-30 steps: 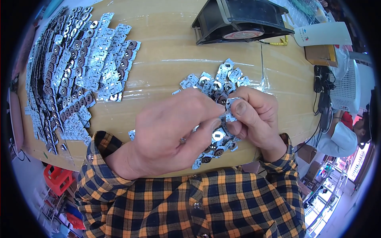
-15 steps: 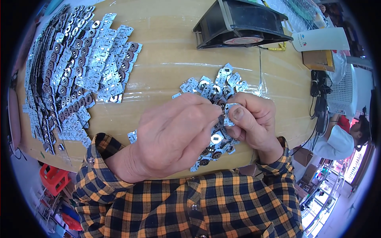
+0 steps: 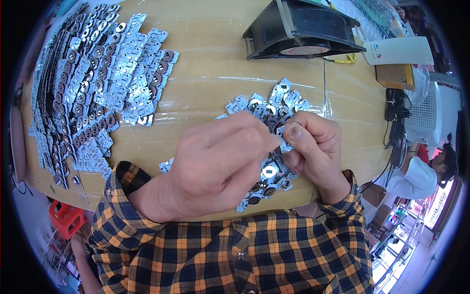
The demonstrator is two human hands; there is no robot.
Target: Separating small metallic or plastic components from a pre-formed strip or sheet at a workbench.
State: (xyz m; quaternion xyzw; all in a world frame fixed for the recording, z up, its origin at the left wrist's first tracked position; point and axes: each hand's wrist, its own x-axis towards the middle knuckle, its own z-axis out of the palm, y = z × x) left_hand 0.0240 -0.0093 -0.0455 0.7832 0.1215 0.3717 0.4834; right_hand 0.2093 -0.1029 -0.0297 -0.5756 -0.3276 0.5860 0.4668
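Between the thumb and fingers of my right hand (image 3: 317,152) a small silvery circuit board (image 3: 284,139) is pinched, tilted. My left hand (image 3: 220,164) is closed, its fingertips against the board's left edge; whatever it grips is hidden behind the fingers. Beneath both hands lies a loose heap of similar circuit boards (image 3: 269,172), some with round brown or silvery parts, partly covered by my hands. On the left of the table, many more boards (image 3: 117,83) lie in long overlapping rows.
A black fan (image 3: 303,32) stands at the far side. Right of it are a white container (image 3: 399,51), a cardboard box (image 3: 391,73), a white perforated basket (image 3: 421,120) and black cables (image 3: 393,105). A red stool (image 3: 61,220) and another person's arm (image 3: 84,262) appear lower left; a person in white (image 3: 413,176) is at right.
The board in my right hand has tilted, and my left fingertips have moved closer against it. The view has shifted slightly. Another person's arm has come into view at the lower left.
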